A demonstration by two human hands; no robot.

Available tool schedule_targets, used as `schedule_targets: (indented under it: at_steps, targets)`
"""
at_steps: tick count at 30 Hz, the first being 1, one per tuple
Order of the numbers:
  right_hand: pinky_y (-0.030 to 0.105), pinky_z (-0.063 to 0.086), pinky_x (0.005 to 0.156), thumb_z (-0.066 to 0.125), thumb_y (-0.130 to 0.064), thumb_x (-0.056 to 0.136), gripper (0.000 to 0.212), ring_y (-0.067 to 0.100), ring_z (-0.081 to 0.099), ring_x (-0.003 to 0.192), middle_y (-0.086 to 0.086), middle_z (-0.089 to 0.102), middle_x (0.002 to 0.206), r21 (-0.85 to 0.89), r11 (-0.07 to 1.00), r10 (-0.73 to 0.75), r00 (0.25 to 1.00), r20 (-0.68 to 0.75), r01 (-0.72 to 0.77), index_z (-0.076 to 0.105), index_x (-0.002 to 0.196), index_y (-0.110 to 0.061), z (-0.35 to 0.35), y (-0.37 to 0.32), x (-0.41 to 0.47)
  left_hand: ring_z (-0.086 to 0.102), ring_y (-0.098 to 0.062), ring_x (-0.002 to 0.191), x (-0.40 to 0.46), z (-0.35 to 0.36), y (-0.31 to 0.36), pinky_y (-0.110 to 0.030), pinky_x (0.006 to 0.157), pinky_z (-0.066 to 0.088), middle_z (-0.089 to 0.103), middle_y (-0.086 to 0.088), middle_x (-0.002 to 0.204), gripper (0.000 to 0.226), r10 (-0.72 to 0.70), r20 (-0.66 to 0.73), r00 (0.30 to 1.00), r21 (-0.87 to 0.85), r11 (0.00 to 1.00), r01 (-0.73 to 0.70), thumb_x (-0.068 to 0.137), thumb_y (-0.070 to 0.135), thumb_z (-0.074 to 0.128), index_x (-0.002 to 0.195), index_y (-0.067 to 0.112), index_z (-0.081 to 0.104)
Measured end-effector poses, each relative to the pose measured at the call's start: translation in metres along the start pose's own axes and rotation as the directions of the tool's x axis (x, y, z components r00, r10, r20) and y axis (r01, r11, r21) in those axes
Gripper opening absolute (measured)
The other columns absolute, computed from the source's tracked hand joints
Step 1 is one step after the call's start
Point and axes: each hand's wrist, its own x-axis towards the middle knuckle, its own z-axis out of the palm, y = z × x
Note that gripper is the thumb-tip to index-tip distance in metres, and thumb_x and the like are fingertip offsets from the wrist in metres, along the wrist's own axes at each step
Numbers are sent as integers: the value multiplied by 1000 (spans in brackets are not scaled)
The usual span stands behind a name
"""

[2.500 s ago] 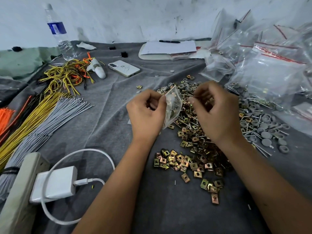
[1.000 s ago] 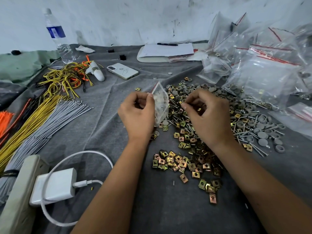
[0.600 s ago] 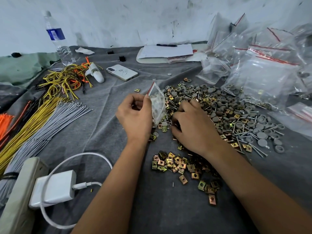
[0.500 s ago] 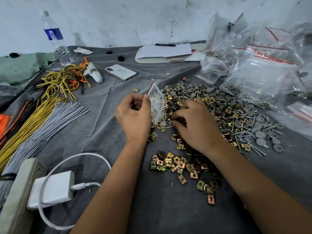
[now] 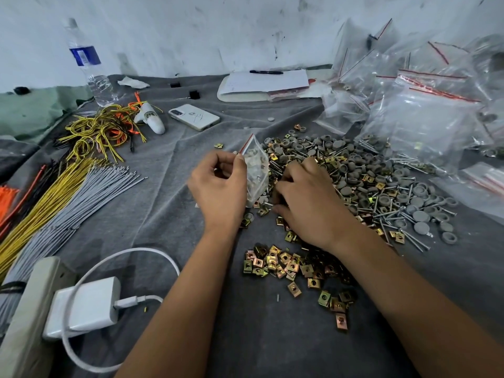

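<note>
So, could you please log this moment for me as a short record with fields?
Work: sorting small hardware into a bag
Left grip: pinches the bag near its top, parts inside
Right grip: down on the pile, fingers curled; any hold is hidden
Pile: clips, caps and screws, mixed on the cloth
Right side: big bags
Left side: wires, charger
Back: bottle, phone

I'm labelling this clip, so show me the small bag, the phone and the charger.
small bag (image 5: 257,170), head view, middle of its clear side.
phone (image 5: 194,117), head view, middle of its white back.
charger (image 5: 87,305), head view, top face of the white block.
</note>
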Motion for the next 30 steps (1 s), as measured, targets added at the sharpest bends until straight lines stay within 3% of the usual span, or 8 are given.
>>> schedule_targets:
  at_steps: [4,6,8,10,14,18,24,30]
  targets:
    - [43,37,102,58,-36,100,21,25,38,119,0,52,119,-15,1000,11,999,-47,-12,63,107,-17,4,1,-3,54,-7,58,0,0,0,-21,57,45,62,6,63,17,12,-3,1000,9,1000,-12,90,8,72,74,13,70]
    - [42,41,96,54,-35,101,19,21,44,110,-2,56,110,149,987,83,988,-132,-63,60,105,-17,0,4,-3,54,-4,58,0,1,0,-19,57,44,62,7,63,15,28,0,1000,8,1000,-28,90,8,72,75,11,71]
    - [40,48,86,57,-27,101,12,18,52,97,-2,59,99,380,920,184,961,-206,-95,59,102,-15,-6,8,-2,54,0,57,-2,1,1,-16,56,43,61,13,61,14,56,24,998,15,998,-56,89,7,73,77,12,72]
    - [34,49,79,60,-19,102,8,19,58,90,1,63,96,500,862,239,934,-265,-79,61,102,-11,-10,11,-1,55,-1,55,-5,2,1,-14,54,42,61,15,59,14,95,69,993,42,994,-98,89,7,73,77,14,71]
    - [29,48,80,65,-11,99,7,19,60,89,3,66,95,513,857,191,893,-407,50,67,101,-5,-15,9,-2,60,-15,57,-6,4,-3,-30,55,48,62,4,61,13,213,206,955,132,961,-243,87,14,73,76,16,69]
    - [29,46,83,68,-10,96,6,19,58,96,4,67,98,424,900,70,923,-378,106,67,99,-6,-13,8,-2,58,-15,57,-8,6,-4,-24,55,44,59,8,60,14,278,261,925,158,933,-325,84,13,73,73,17,67]
    - [31,51,79,70,-8,95,5,17,63,89,3,70,95,433,890,59,907,-418,141,68,98,-6,-14,10,-1,56,-8,56,-8,8,-5,-23,56,45,59,11,60,13,205,250,946,111,965,-238,83,14,71,72,20,67]
    - [10,46,77,69,-8,96,6,5,61,83,1,70,92,523,835,166,828,-535,171,71,100,-4,-19,8,-2,53,-1,55,-8,9,-4,-17,54,42,59,15,58,14,103,214,971,57,991,-118,85,9,75,74,15,71]
